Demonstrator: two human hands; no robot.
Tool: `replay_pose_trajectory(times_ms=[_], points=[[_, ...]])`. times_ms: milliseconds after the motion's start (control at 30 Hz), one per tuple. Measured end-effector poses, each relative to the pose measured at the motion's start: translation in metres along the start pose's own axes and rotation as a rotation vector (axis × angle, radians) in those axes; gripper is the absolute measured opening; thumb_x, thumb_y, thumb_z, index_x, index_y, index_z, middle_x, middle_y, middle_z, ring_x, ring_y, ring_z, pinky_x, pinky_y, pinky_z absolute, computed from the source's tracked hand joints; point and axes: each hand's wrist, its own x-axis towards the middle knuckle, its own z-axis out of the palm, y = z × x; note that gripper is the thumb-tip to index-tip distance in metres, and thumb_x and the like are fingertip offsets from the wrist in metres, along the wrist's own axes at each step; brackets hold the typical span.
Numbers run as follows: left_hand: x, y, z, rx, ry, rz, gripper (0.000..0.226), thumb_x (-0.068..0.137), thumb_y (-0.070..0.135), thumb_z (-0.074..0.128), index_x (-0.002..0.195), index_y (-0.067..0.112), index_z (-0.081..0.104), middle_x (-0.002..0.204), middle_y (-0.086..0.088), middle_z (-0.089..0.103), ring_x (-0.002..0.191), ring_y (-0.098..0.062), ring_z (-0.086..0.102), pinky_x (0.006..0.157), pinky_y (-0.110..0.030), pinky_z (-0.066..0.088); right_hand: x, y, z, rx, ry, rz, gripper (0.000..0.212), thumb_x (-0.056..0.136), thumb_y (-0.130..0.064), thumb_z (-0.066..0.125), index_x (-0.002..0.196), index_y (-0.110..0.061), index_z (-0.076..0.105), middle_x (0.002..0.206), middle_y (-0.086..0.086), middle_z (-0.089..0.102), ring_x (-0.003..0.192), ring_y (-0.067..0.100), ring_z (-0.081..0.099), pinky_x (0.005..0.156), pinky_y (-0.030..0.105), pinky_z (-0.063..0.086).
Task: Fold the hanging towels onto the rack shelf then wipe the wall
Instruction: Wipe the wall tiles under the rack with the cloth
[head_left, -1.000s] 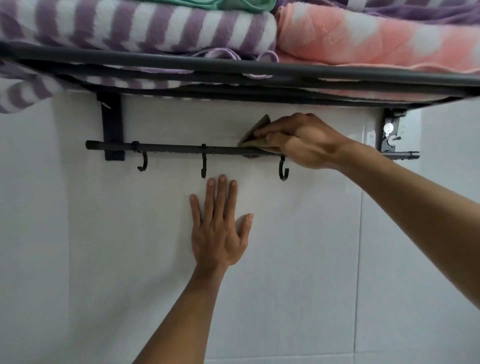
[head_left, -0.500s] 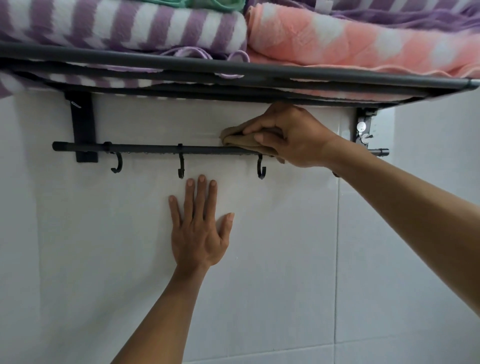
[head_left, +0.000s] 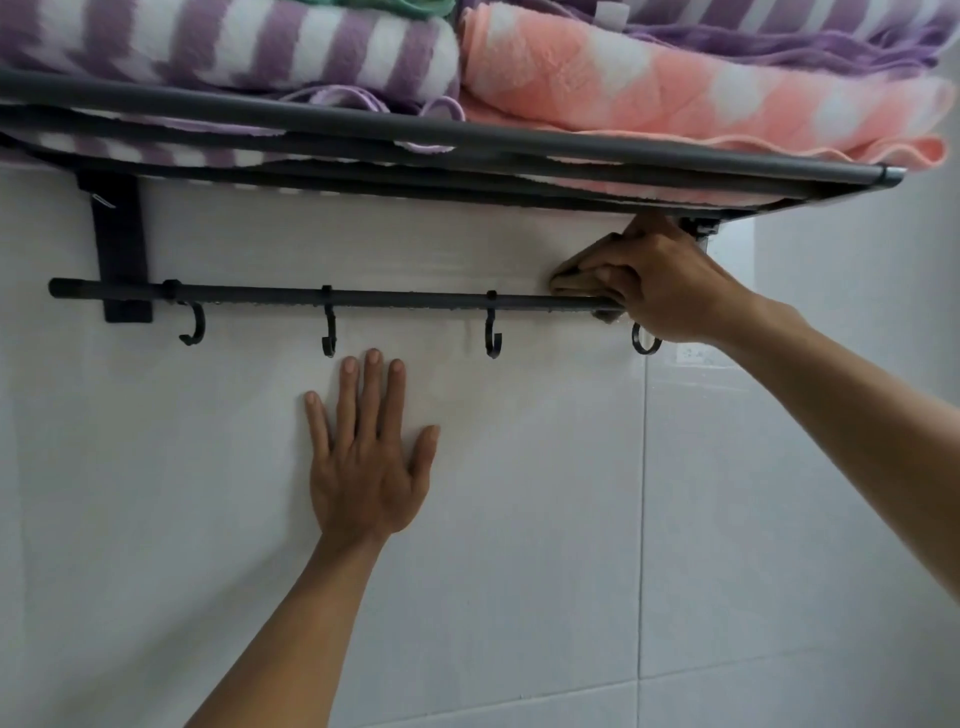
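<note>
Head camera view puts us close under the rack shelf (head_left: 467, 137), where the first half of the job looks done: we see folded towels stacked on it, a purple striped towel (head_left: 228, 47) on the left and a pink towel (head_left: 675, 98) on the right, with more purple cloth above. Nothing hangs from the rail (head_left: 363, 300) below, and its 4 hooks (head_left: 492, 340) are bare.

We judge the wiping to be under way. Our right hand (head_left: 660, 283) curls around a small brown cloth (head_left: 576, 273) and presses it to the wall (head_left: 519, 519) between shelf and rail, near the right end of the rack. Our left hand (head_left: 366, 467) lies flat on the tile below the rail, fingers straight and spread, holding nothing, apparently as a brace.

How much of the wall is already wiped we cannot tell for certain; a faint streaky band shows behind the rail. The large area of tile below the rail probably remains to be covered.
</note>
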Motion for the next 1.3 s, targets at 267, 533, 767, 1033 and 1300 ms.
replay_pose_trajectory(times_ms=[267, 533, 767, 1033, 1300], points=[[0.000, 0.001, -0.002, -0.002, -0.015, -0.004, 0.074, 0.101, 0.054, 0.029, 0.160, 0.013, 0.014, 0.169, -0.010, 0.009, 0.156, -0.028, 0.006, 0.122, -0.061, 0.009, 0.009, 0.020, 0.005, -0.026, -0.075, 0.287, 0.027, 0.102, -0.011, 0.052, 0.117, -0.010, 0.075, 0.107, 0.012, 0.072, 0.092, 0.029, 0.062, 0.087, 0.031, 0.052], [0.001, 0.002, -0.003, -0.063, -0.041, -0.035, 0.076, 0.099, 0.054, 0.032, 0.161, 0.015, 0.013, 0.169, -0.006, 0.004, 0.156, -0.024, 0.000, 0.122, -0.060, 0.004, -0.037, 0.029, 0.012, 0.088, 0.451, 0.462, 0.048, 0.095, -0.040, 0.038, 0.114, -0.015, 0.075, 0.127, 0.012, 0.060, 0.116, 0.036, 0.053, 0.102, 0.021, 0.040], [0.001, 0.004, -0.003, -0.092, -0.059, -0.043, 0.076, 0.098, 0.054, 0.031, 0.161, 0.016, 0.011, 0.169, -0.006, 0.002, 0.156, -0.024, -0.002, 0.123, -0.060, 0.001, -0.070, 0.044, 0.029, 0.035, 0.361, 0.363, 0.033, 0.103, -0.017, 0.044, 0.123, -0.026, 0.069, 0.131, -0.011, 0.064, 0.117, 0.018, 0.058, 0.101, 0.028, 0.035], [0.000, 0.004, -0.006, -0.095, -0.042, -0.036, 0.077, 0.097, 0.054, 0.032, 0.161, 0.015, 0.012, 0.169, -0.007, 0.003, 0.156, -0.025, -0.001, 0.123, -0.059, -0.001, -0.092, -0.001, 0.041, 0.567, 0.953, 0.955, 0.015, 0.102, -0.032, 0.052, 0.110, -0.024, 0.062, 0.092, -0.017, 0.067, 0.081, -0.007, 0.063, 0.076, 0.015, 0.047], [0.002, 0.005, -0.006, -0.097, -0.034, -0.036, 0.078, 0.096, 0.053, 0.033, 0.161, 0.014, 0.013, 0.169, -0.007, 0.004, 0.156, -0.025, -0.001, 0.123, -0.059, -0.002, -0.095, -0.021, 0.057, 1.530, 0.892, 1.310, 0.057, 0.108, -0.043, 0.035, 0.074, -0.006, 0.062, 0.069, 0.019, 0.068, 0.060, 0.034, 0.069, 0.076, 0.036, 0.055]])
